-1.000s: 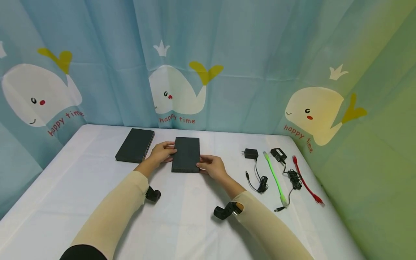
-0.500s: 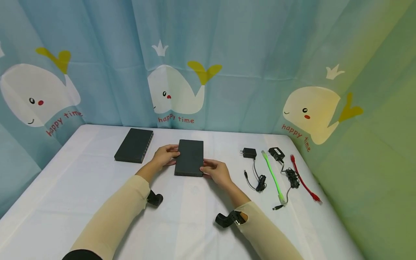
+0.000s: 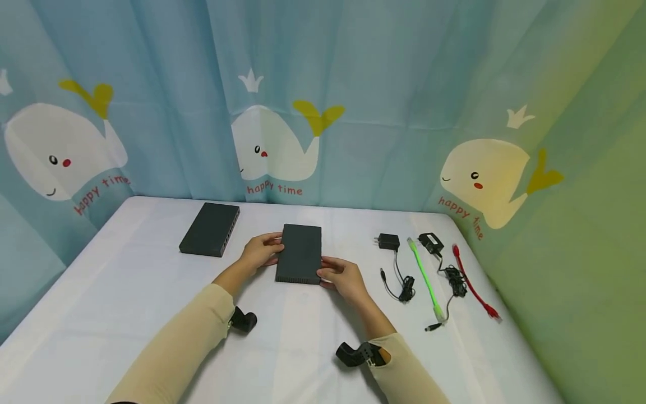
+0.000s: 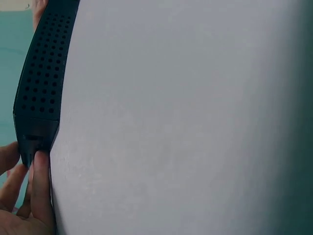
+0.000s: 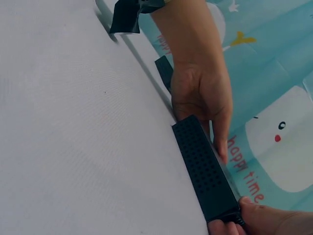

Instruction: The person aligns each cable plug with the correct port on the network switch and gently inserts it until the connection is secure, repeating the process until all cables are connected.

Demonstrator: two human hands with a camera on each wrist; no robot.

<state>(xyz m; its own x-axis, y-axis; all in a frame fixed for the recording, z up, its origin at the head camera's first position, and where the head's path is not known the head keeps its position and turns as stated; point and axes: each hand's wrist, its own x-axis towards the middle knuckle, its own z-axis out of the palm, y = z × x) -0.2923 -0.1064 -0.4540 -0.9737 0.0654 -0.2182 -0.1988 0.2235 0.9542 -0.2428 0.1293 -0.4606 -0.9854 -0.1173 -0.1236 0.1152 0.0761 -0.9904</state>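
In the head view, a flat black network switch (image 3: 299, 253) is in the middle of the white table between both hands. My left hand (image 3: 260, 251) grips its left edge, thumb on top. On the opposite side, near the front corner, my right hand (image 3: 345, 278) pinches the right edge. Rows of round vent holes show on the switch (image 4: 45, 68) in the left wrist view. The same holed side of the switch (image 5: 203, 164) appears in the right wrist view, very close to the tabletop; whether it touches there I cannot tell.
A second black network switch (image 3: 209, 230) with ports along one side lies at the back left. To the right lie two black power adapters (image 3: 388, 242) with bundled cords, a green network cable (image 3: 425, 279) and a red network cable (image 3: 473, 285). A whale-print curtain (image 3: 383, 67) hangs behind the table.
Both hands have brought the held network switch toward the person and slightly to the right, keeping their grip. The other switch, adapters and cables have stayed in place.
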